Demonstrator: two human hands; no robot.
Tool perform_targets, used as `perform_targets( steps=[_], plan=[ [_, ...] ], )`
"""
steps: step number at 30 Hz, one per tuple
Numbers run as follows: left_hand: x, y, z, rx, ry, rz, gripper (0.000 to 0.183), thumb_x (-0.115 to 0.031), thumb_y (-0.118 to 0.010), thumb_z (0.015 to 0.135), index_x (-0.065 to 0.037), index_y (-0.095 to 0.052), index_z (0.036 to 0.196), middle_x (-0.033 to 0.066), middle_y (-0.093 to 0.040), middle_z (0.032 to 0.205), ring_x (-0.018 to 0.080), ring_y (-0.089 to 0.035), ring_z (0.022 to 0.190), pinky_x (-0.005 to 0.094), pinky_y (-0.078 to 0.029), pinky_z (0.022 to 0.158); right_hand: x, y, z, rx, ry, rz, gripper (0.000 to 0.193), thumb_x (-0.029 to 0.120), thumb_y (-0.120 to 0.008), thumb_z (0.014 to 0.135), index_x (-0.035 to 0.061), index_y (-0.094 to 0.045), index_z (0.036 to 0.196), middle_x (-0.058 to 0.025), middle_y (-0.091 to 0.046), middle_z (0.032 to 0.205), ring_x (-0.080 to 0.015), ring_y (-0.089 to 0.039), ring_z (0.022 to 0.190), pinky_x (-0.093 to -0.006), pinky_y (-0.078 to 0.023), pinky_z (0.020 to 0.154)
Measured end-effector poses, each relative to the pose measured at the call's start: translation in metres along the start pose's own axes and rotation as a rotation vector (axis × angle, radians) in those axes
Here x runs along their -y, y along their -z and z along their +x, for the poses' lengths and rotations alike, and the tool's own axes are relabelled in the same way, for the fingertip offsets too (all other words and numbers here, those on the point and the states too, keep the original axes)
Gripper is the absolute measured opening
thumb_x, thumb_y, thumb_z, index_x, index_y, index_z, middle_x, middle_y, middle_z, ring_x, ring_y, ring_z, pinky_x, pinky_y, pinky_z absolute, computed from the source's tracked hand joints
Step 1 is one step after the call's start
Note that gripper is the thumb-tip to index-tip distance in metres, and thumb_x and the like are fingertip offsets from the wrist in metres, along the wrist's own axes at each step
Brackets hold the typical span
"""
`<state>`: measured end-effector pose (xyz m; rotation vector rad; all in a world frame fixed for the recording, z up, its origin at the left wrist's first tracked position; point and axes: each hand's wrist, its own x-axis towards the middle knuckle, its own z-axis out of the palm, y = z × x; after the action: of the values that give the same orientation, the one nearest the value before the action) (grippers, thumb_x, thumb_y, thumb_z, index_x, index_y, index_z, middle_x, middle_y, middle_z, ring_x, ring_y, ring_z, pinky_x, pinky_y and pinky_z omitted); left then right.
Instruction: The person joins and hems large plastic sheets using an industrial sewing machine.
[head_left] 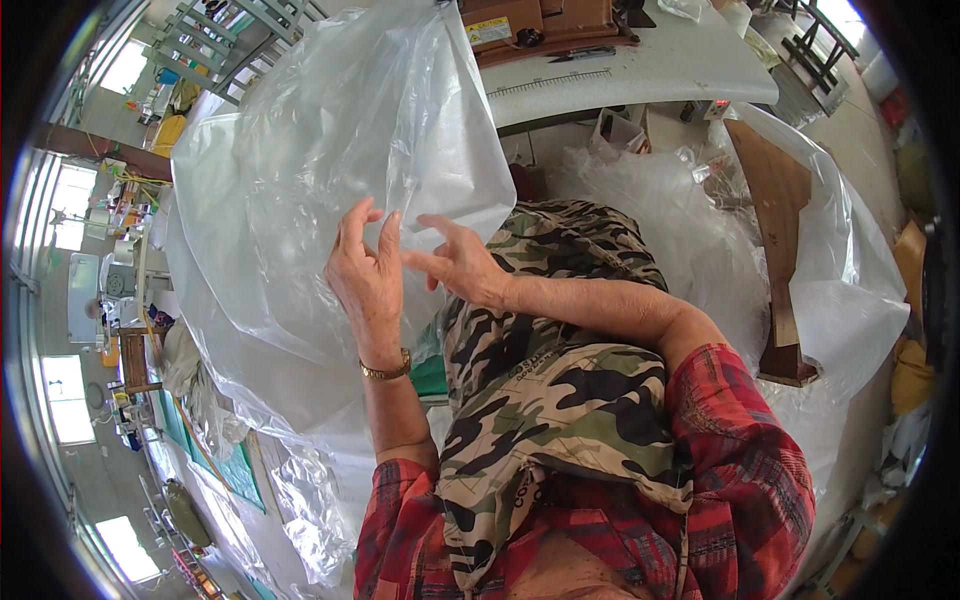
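One broad translucent plastic sheet (pixel 270 170) spreads at the wearer's front left, its long axis running roughly away from the body. Above it I see the left hand (pixel 366 270) pointing forward, the right hand (pixel 458 262) leftward, thumbs and fingers apart; contact I cannot tell. Under the table (pixel 690 55), a pale box (pixel 620 133); its contents are unclear to me.

A slim dark pen (pixel 582 54) lies on a smooth pale-grey surface (pixel 690 62) with ruler markings, near a brown machine body (pixel 562 22). At right is a long, tapering brown panel (pixel 775 190); at far left, a bright rectangular window (pixel 66 400).
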<state>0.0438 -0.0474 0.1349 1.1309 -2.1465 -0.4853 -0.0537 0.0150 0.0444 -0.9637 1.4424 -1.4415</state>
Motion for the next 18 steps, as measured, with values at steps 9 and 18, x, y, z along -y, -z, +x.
perform_targets(
  steps=[9,18],
  plan=[
    [0.015,-0.013,0.001,0.163,-0.269,0.257,0.035,-0.029,-0.072,0.084,-0.004,-0.065,0.107,0.0104,-0.069,0.097,0.0318,-0.065,0.080,0.0419,-0.048,0.069,-0.009,-0.023,-0.004,0.144,0.076,-0.252,0.026,0.023,-0.058,0.089,0.0007,-0.065,0.078,-0.0107,-0.064,0.057,-0.0270,-0.067,0.060,-0.0405,-0.052,0.063],
    [0.016,-0.032,-0.010,0.219,-0.165,0.105,0.023,-0.017,-0.068,0.086,-0.002,-0.064,0.103,0.0143,-0.065,0.075,0.0339,-0.063,0.070,0.0415,-0.047,0.065,-0.029,0.022,-0.023,0.072,0.136,-0.244,0.026,0.024,-0.064,0.089,-0.0015,-0.067,0.086,-0.0110,-0.064,0.064,-0.0187,-0.064,0.061,-0.0364,-0.051,0.061]
  ],
)
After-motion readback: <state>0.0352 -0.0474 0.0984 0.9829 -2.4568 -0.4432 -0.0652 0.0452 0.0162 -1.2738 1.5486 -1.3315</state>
